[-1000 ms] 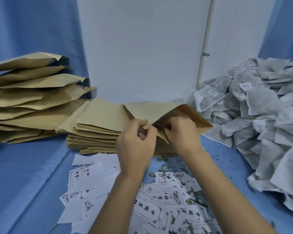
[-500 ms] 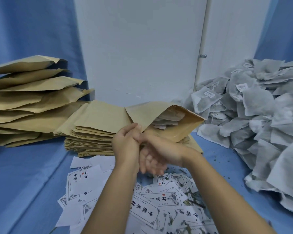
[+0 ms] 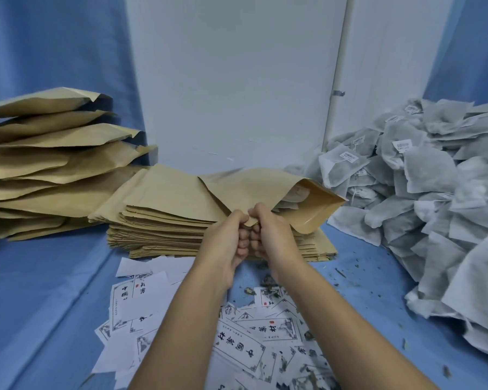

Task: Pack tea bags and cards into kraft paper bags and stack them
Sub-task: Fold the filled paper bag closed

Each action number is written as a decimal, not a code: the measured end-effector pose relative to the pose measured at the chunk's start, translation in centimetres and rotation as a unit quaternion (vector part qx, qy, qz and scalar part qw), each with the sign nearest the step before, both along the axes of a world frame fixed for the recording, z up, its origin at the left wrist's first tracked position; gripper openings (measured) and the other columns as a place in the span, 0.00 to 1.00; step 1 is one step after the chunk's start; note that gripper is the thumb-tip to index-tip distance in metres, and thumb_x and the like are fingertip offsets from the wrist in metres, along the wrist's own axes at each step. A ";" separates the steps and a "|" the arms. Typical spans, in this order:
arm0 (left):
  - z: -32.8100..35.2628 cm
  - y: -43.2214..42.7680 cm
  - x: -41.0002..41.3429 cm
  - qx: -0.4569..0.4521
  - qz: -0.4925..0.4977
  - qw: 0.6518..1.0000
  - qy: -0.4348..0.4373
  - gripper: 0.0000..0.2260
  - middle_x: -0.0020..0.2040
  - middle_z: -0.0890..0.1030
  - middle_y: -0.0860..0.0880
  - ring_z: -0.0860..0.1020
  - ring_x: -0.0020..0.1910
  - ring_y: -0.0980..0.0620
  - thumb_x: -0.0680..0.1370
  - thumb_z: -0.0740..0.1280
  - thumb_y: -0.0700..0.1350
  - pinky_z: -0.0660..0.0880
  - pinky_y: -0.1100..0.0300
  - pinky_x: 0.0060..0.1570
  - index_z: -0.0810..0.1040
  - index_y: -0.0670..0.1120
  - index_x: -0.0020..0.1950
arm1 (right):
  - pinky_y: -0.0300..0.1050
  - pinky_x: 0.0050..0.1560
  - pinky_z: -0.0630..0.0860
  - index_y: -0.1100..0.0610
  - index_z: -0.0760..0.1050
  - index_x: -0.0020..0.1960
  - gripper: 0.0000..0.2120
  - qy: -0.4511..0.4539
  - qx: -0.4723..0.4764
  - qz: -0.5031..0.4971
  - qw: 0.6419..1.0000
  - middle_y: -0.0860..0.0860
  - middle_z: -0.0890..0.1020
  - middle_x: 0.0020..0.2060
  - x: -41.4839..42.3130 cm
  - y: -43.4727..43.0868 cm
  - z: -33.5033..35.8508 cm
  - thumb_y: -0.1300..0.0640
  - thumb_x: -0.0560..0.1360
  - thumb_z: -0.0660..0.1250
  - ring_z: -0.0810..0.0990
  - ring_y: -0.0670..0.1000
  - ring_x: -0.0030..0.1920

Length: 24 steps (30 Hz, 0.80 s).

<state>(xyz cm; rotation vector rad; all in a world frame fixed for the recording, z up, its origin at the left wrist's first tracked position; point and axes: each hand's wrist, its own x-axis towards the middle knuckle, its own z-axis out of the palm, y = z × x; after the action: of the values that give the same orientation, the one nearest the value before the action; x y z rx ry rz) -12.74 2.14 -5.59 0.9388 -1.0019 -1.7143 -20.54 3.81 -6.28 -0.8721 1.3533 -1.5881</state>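
Kraft paper in both hands: one kraft bag (image 3: 254, 190) lifted just over the flat stack of empty bags (image 3: 164, 220), its far end resting on the top sheet. Pinched at the corner nearest the body by left hand (image 3: 226, 240) and right hand (image 3: 273, 235), knuckles touching, fingers curled tight on the paper edge. Probably gripped this close together to start working the opening from one end, or to steady the bag for a card; cannot tell which.

Mouth gaping toward the right of the stack, facing the heap of tea bags (image 3: 434, 198), handy for loading from that side. Pale tea bag (image 3: 293, 195) already showing inside the mouth. No card seen within: hidden or not yet added.

Printed cards (image 3: 237, 342) scattered on the blue cloth (image 3: 40, 305) in front of the stack, under the forearms, within easy reach. Filled bags (image 3: 48, 164) piled left of the stack, puffed and overlapping, likely kept apart from the empties to avoid mixing. Loose tea crumbs (image 3: 338, 273) on the cloth at the front right of the stack.

Judged about midway through this one bag: tea in, card and the move leftward onto the pile still to come.
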 end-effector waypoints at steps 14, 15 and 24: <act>-0.2 0.1 0.0 0.002 0.005 1.000 -0.011 0.11 0.21 0.64 0.52 0.60 0.19 0.57 0.75 0.62 0.40 0.58 0.67 0.19 0.68 0.45 0.32 | 0.35 0.20 0.54 0.54 0.58 0.28 0.18 -0.100 -0.017 -0.014 0.995 0.47 0.61 0.18 0.0 -0.2 -0.1 0.60 0.76 0.56 0.56 0.46 0.17; -0.2 0.2 0.0 0.007 -0.007 1.000 -0.009 0.11 0.21 0.65 0.52 0.60 0.19 0.57 0.75 0.63 0.40 0.58 0.68 0.19 0.69 0.44 0.33 | 0.35 0.20 0.55 0.54 0.59 0.29 0.17 -0.084 -0.011 -0.013 0.996 0.48 0.62 0.19 -0.1 -0.1 0.0 0.59 0.75 0.57 0.57 0.46 0.18; 0.0 -0.3 0.2 0.015 0.009 1.000 0.009 0.10 0.20 0.65 0.52 0.60 0.17 0.58 0.75 0.63 0.38 0.56 0.68 0.17 0.68 0.44 0.33 | 0.35 0.19 0.53 0.53 0.58 0.30 0.16 -0.119 -0.024 -0.038 0.992 0.46 0.59 0.19 -0.3 -0.2 -0.3 0.58 0.75 0.56 0.55 0.45 0.18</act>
<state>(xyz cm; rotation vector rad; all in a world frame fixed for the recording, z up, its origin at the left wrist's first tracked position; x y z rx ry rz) -12.51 1.87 -5.58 0.9474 -0.9566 -1.7245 -20.79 3.57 -6.54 -0.6417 1.1944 -1.7294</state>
